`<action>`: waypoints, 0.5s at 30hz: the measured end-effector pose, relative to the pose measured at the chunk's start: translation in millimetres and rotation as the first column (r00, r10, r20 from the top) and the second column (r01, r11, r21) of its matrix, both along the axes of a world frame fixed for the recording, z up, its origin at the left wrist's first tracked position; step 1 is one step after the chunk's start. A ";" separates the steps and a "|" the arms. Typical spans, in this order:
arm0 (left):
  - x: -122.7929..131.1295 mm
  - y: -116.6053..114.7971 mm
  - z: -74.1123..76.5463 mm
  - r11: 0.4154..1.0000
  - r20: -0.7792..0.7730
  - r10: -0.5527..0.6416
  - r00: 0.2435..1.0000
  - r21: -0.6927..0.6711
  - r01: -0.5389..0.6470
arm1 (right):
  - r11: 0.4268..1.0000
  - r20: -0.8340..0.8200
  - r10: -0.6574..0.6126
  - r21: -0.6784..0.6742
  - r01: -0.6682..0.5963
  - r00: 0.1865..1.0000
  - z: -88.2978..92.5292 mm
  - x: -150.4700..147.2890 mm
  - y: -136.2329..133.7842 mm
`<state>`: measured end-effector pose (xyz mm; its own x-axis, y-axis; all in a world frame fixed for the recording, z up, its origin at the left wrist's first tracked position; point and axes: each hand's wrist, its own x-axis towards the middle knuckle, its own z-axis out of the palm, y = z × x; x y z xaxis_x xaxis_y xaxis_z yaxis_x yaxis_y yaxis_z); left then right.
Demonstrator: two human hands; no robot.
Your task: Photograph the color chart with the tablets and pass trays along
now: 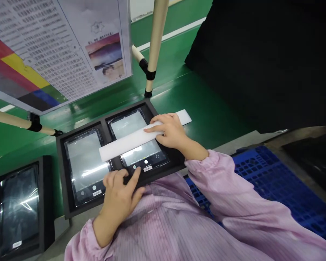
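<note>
A black tray (62, 170) on the green belt holds two tablets side by side, the left tablet (84, 163) and the right tablet (130, 127), both with lit screens. A long white foam strip (119, 145) lies across them. My right hand (170, 131) rests on the strip's right part, fingers curled over it and holding it down. My left hand (119, 197) is at the tray's near edge, its fingers bent, the thumb stretched to the bottom of the right tablet's screen.
Another black tray (47, 203) with a dark tablet (19, 206) sits at the left. A printed test chart (54, 47) hangs above on cream pipes (156, 40). A black cloth (260, 58) covers the right. A blue plastic crate (274, 185) lies under my right arm.
</note>
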<state>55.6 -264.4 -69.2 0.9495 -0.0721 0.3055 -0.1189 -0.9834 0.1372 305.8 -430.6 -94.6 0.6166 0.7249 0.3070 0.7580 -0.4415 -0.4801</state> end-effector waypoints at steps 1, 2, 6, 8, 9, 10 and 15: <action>-10.3 5.9 0.4 1.000 0.008 0.021 1.000 0.001 -0.021 | 1.000 0.002 -0.004 0.001 0.004 1.000 -0.4 -0.2 -0.3; -21.5 11.6 -0.1 0.999 0.014 0.044 0.999 0.006 -0.044 | 1.000 0.006 -0.008 0.001 0.008 1.000 -0.8 -0.4 -0.5; -63.9 26.9 -10.4 0.989 0.000 0.144 0.990 0.040 -0.144 | 1.000 0.044 -0.006 0.005 0.006 0.999 -2.0 0.0 -0.4; -78.3 27.9 -16.5 0.973 -0.036 0.224 0.974 0.072 -0.221 | 1.000 0.069 0.016 0.011 -0.017 0.997 -0.9 0.1 -1.9; -83.2 27.1 -18.8 0.959 -0.061 0.276 0.959 0.092 -0.269 | 0.999 0.084 0.035 0.012 -0.036 0.996 0.2 -0.6 -4.0; -86.7 25.9 -20.3 0.941 -0.090 0.330 0.940 0.110 -0.320 | 0.998 0.105 0.057 0.023 -0.060 0.993 1.5 -2.0 -7.4; -91.4 23.1 -20.5 0.881 -0.136 0.472 0.871 0.101 -0.462 | 0.969 0.205 -0.214 0.171 0.181 0.955 -0.7 -13.2 -47.6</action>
<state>-35.8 -241.3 -89.7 0.9114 0.3773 0.1645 0.3739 -0.9260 0.0520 292.6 -478.2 -95.3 0.6476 0.5312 0.5463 0.7571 -0.5295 -0.3826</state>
